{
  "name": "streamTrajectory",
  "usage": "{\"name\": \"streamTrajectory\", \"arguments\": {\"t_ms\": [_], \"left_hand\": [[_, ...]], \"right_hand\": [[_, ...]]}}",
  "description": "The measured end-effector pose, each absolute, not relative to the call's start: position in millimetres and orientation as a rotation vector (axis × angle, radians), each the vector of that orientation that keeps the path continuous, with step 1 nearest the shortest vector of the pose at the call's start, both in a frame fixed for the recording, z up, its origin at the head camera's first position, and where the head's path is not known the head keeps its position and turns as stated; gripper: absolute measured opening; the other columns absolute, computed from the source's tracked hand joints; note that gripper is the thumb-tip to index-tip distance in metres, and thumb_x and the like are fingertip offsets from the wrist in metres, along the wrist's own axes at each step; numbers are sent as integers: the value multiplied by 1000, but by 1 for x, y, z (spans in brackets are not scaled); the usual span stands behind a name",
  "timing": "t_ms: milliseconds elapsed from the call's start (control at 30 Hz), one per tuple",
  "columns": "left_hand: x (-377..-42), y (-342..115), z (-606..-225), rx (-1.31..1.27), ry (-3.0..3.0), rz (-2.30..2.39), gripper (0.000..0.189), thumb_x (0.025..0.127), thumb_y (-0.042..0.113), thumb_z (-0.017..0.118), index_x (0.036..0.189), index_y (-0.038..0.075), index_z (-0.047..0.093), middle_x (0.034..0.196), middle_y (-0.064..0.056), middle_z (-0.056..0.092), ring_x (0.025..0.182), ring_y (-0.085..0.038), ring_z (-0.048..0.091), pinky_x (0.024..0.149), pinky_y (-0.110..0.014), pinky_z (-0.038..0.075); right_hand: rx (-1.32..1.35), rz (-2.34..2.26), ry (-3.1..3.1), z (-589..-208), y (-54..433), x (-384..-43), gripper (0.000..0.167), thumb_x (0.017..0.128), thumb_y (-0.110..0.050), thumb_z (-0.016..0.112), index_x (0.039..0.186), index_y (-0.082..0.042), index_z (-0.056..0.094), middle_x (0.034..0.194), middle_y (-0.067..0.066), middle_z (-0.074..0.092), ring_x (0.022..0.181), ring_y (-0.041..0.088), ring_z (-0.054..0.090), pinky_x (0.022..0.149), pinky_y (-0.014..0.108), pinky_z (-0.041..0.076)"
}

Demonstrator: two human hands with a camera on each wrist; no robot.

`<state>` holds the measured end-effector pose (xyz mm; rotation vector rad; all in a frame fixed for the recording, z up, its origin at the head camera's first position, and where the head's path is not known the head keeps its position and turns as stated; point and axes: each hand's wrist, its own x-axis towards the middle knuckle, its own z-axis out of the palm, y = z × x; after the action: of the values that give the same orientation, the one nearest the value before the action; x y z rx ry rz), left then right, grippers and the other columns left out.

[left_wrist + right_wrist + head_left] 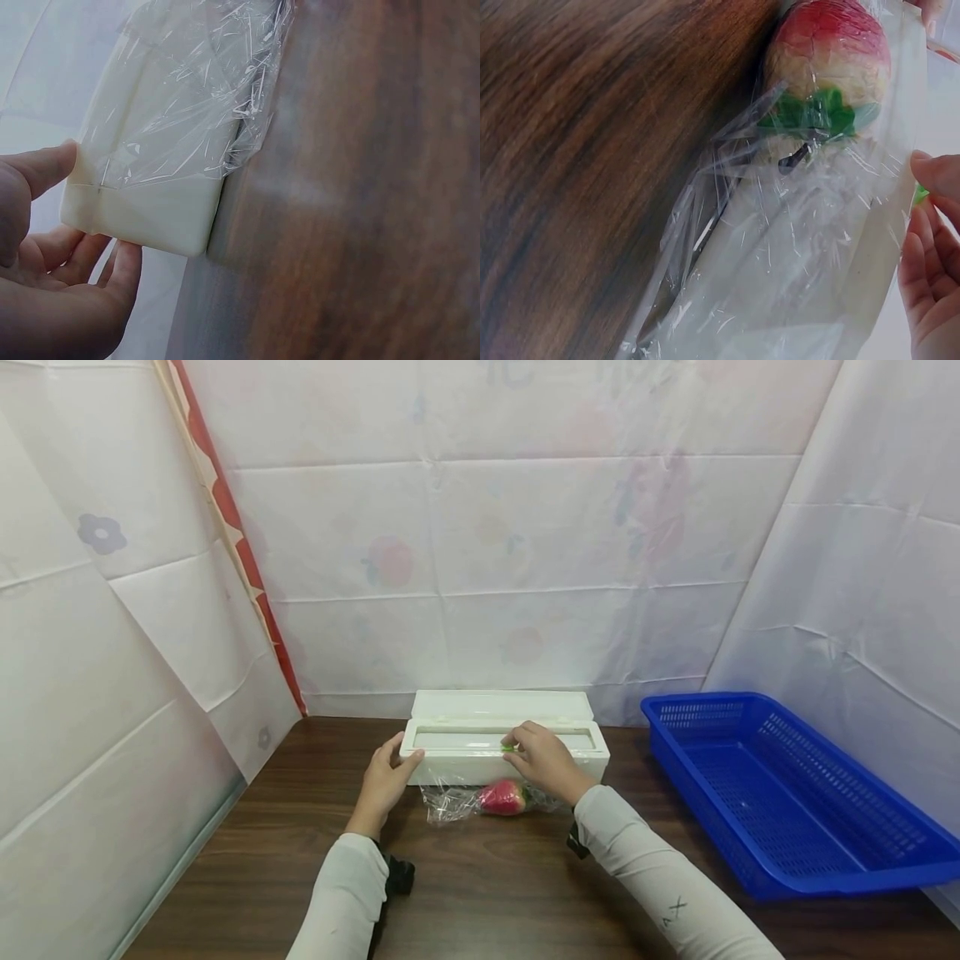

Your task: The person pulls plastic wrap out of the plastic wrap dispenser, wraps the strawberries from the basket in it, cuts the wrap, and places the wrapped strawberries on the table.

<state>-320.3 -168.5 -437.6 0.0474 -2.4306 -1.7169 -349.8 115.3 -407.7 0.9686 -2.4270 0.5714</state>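
A long white cling film dispenser [465, 768] stands on the table with its lid [502, 704] folded back. My left hand [385, 783] grips its left end, thumb at the top front edge and fingers around the end. On the top, my right hand [546, 762] pinches a small green slider [508, 748], mostly covered by the fingers. Clear film [450, 804] drapes over the front of the dispenser onto the table. Against that front lies a red and cream fruit [502, 797]; the right wrist view shows its green leaves [821, 112] and dark stem [793, 159] under the film.
A blue perforated plastic basket [780, 810] stands at the right on the dark wooden table [480, 893]. White printed sheets [510, 527] enclose the table at the back and sides. A red strip [236, 535] runs down the left back corner.
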Motion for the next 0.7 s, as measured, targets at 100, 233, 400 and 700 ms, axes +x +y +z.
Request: {"name": "streamTrajectory", "arguments": {"t_ms": [100,233,400,700], "left_hand": [[-321,-169,-438,54,-2429,-1723,70,101,33,62,157,5,30,151,-24,32,133,-41,43,104,-55,43],[-321,-168,-438,54,-2435,-1723,70,101,34,62,157,5,30,152,-24,32,133,-41,43,104,-55,43],[-324,-168,-437,37,-2427,-1724,70,101,32,62,156,5,30,151,-24,32,132,-40,44,103,-54,44],[-324,-169,-438,52,-2444,-1702,69,101,33,62,156,5,31,151,-24,32,132,-41,44,102,-54,44]], "right_hand": [[984,571,-2412,-408,116,-351,15,88,-10,78,99,-6,69,96,4,65,83,17,63,74,31,55],[993,572,-2408,-408,116,-350,15,88,-10,78,100,-6,69,96,4,66,83,17,63,74,30,55],[998,573,-2401,-407,116,-350,15,88,-8,78,100,-6,69,97,5,66,84,17,63,75,31,55],[999,571,-2414,-407,115,-350,16,89,-8,77,102,-7,69,99,4,66,85,18,64,76,31,55]]}}
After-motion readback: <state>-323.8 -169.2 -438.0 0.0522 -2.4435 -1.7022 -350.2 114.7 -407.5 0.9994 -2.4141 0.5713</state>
